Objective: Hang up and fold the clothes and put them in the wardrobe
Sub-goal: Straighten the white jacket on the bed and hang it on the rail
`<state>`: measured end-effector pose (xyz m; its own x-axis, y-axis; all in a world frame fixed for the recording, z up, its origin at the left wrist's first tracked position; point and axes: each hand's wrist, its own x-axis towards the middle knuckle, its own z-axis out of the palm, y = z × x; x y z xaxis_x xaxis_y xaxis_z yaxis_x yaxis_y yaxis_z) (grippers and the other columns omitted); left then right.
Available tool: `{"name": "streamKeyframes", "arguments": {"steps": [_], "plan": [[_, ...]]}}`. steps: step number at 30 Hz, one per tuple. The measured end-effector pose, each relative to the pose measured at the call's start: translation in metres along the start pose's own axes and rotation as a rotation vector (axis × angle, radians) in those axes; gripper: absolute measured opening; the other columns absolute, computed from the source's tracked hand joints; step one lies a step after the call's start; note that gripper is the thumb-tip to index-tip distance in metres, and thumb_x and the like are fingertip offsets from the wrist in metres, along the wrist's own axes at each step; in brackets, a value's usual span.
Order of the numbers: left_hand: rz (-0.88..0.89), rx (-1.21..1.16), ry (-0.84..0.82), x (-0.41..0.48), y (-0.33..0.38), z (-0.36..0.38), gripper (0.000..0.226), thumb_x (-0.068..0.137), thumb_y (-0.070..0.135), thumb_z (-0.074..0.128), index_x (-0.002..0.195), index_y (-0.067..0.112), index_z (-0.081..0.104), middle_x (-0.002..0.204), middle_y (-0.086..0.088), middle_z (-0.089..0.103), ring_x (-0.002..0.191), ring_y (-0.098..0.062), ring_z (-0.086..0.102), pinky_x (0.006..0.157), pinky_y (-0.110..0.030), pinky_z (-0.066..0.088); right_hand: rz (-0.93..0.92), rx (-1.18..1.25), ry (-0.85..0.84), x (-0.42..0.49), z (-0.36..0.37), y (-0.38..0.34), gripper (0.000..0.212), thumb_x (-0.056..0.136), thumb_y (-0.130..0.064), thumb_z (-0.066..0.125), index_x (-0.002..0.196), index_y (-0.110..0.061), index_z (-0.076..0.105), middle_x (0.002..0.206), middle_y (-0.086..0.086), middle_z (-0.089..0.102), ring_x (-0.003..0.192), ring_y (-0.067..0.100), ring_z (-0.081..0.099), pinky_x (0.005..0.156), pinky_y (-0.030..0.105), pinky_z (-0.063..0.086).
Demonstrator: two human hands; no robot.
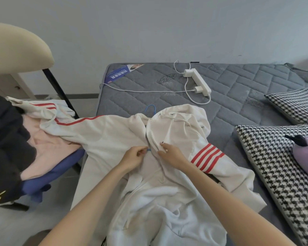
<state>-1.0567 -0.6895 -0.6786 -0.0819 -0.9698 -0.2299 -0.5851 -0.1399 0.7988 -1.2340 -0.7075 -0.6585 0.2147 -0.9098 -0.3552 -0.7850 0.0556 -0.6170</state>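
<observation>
Head view, hands [134, 155] [171, 154] pinching fleecy white hoodie [105, 135], wiry blue hanger [150, 107]

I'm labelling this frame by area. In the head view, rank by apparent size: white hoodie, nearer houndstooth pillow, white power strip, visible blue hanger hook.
1. white hoodie
2. nearer houndstooth pillow, partly cut off by the frame
3. white power strip
4. blue hanger hook; the rest is mostly hidden under the hoodie

Grey mattress [238, 82] against pale wall [149, 32]
</observation>
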Motion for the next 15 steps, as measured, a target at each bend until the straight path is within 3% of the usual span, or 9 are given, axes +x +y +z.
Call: {"name": "streamKeyframes", "arguments": {"steps": [2, 6, 10, 12, 15], "plan": [[-0.019, -0.004, 0.072, -0.009, -0.004, -0.006, 0.038, 0.09, -0.006, 0.047, 0.124, 0.003, 0.061, 0.118, -0.01, 0.064, 0.108, -0.023, 0.06, 0.092, -0.023, 0.042, -0.041, -0.001, 0.137, -0.011, -0.004, -0.001, 0.043, 0.098, -0.02, 0.05, 0.14, -0.011, 0.048, 0.141, 0.01, 0.05, 0.13, 0.025, 0.044, 0.108, 0.031, 0.033], [-0.022, -0.039, 0.145, -0.035, -0.009, -0.021, 0.037, 0.091, -0.002, 0.047, 0.123, 0.01, 0.061, 0.111, -0.008, 0.063, 0.092, -0.018, 0.058, 0.081, -0.023, 0.044, -0.187, 0.05, 0.258, -0.037, -0.002, -0.016, 0.027, 0.095, -0.014, 0.051, 0.12, -0.016, 0.063, 0.124, 0.005, 0.057, 0.111, 0.02, 0.052, 0.098, 0.035, 0.043], [0.022, 0.04, 0.167, -0.077, -0.027, -0.039, 0.036, 0.09, 0.001, 0.051, 0.123, 0.015, 0.059, 0.108, -0.004, 0.059, 0.085, -0.014, 0.056, 0.077, -0.02, 0.04, -0.304, 0.061, 0.069, -0.075, 0.02, -0.043, 0.021, 0.091, -0.01, 0.055, 0.103, -0.02, 0.07, 0.113, -0.002, 0.065, 0.077, 0.007, 0.054, 0.079, 0.019, 0.044], [0.02, 0.093, 0.14, -0.088, -0.035, -0.044, 0.033, 0.09, 0.004, 0.052, 0.12, 0.017, 0.058, 0.107, -0.001, 0.058, 0.082, -0.012, 0.055, 0.075, -0.02, 0.04, -0.356, 0.032, -0.061, -0.086, 0.033, -0.048, 0.02, 0.091, -0.011, 0.057, 0.104, -0.019, 0.07, 0.112, -0.003, 0.066, 0.076, 0.009, 0.056, 0.075, 0.015, 0.043], [0.0, 0.217, 0.056, -0.114, -0.048, -0.054, 0.024, 0.089, 0.011, 0.055, 0.111, 0.02, 0.058, 0.101, 0.002, 0.058, 0.078, -0.007, 0.054, 0.073, -0.02, 0.041, -0.428, -0.107, -0.226, -0.1, 0.064, -0.051, 0.027, 0.087, -0.013, 0.063, 0.112, -0.022, 0.067, 0.113, 0.002, 0.061, 0.085, 0.011, 0.053, 0.082, 0.019, 0.041]]}}
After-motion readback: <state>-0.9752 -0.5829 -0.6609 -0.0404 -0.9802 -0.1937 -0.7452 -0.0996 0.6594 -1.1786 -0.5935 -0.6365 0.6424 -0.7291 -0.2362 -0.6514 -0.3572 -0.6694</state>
